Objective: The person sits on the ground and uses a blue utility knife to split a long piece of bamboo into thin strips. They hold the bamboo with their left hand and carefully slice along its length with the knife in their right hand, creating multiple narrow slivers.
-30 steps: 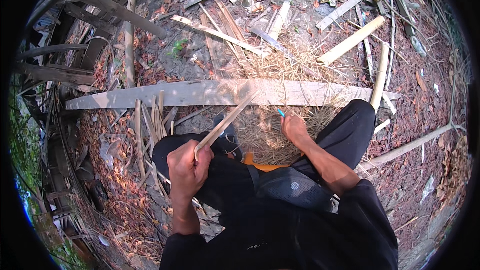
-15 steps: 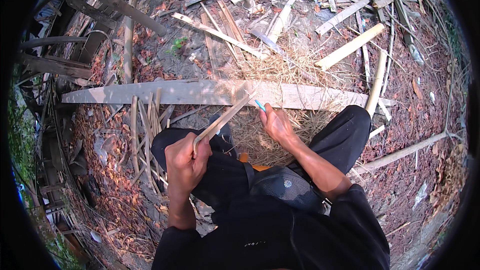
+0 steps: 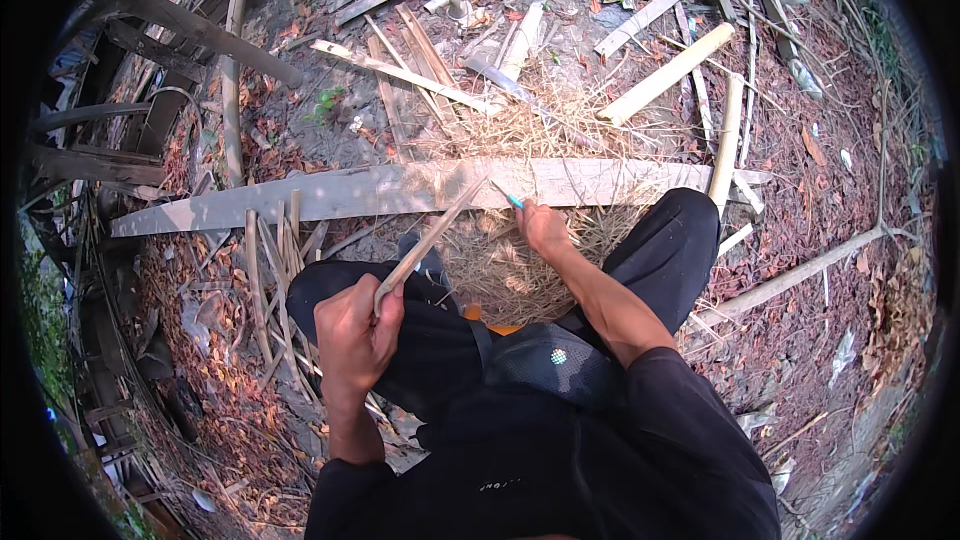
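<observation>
My left hand (image 3: 357, 330) is closed round the lower end of a narrow strip of split wood or bamboo (image 3: 432, 243). The strip slants up and right, its far tip over a long grey plank (image 3: 330, 192) that lies crosswise before my knees. In my right hand (image 3: 547, 232), the fingers pinch a slim light-blue tool (image 3: 514, 201) with a thin pointed end; whether it is a pen or a small blade cannot be made out. That point is just right of the strip's tip, apparently apart from it.
Pale shavings (image 3: 510, 275) cover the ground between my legs and beyond the plank. A long grey blade (image 3: 500, 78) lies partly in them. Cut bamboo pieces (image 3: 668, 75) rest at right, thin strips (image 3: 258, 285) beside my left knee, and old timbers (image 3: 205, 35) at upper left.
The scene has shifted slightly left in view. The strip's tip and the blue tool have drawn a little farther apart; both hands keep their holds.
</observation>
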A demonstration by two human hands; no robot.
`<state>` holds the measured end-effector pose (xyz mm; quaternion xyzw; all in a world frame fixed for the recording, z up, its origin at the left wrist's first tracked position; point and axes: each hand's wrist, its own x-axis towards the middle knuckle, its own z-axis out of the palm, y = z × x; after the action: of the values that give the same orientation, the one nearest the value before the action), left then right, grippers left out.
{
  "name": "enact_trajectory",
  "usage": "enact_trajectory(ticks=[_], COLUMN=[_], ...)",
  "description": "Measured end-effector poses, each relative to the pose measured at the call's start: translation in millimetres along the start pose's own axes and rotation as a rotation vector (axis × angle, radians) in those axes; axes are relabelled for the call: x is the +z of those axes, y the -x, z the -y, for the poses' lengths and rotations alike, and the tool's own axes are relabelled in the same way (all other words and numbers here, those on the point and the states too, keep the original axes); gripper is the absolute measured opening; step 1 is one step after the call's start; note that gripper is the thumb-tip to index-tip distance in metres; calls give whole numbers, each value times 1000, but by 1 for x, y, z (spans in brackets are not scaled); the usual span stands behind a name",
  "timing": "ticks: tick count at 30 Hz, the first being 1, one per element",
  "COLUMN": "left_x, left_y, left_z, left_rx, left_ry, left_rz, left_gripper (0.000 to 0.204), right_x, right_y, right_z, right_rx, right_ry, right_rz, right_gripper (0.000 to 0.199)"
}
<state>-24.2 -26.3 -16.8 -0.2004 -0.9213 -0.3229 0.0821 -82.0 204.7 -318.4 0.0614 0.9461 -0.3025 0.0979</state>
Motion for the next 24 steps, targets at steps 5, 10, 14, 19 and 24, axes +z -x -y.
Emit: enact_trajectory(ticks=[5, 10, 14, 19, 24], left_x=[-9, -10, -12, -19, -25], left_y=[0, 2, 0, 2, -7], left_z=[7, 15, 12, 13, -1], left_rx=[-240, -219, -90, -115, -88], left_ry=[60, 72, -30, -59, -115], left_rz=[-70, -61, 65, 79, 118], left_gripper=[29, 29, 25, 18, 20], right_x=[6, -23, 5, -55, -47], right_y=[10, 10, -14, 7, 18], right_z=[12, 39, -17, 55, 32], right_rx=[4, -282, -9, -47, -190], right_ry=[-150, -182, -13, -256, -86], right_rz=[-64, -61, 16, 16, 17], right_gripper=[30, 27, 30, 30, 30])
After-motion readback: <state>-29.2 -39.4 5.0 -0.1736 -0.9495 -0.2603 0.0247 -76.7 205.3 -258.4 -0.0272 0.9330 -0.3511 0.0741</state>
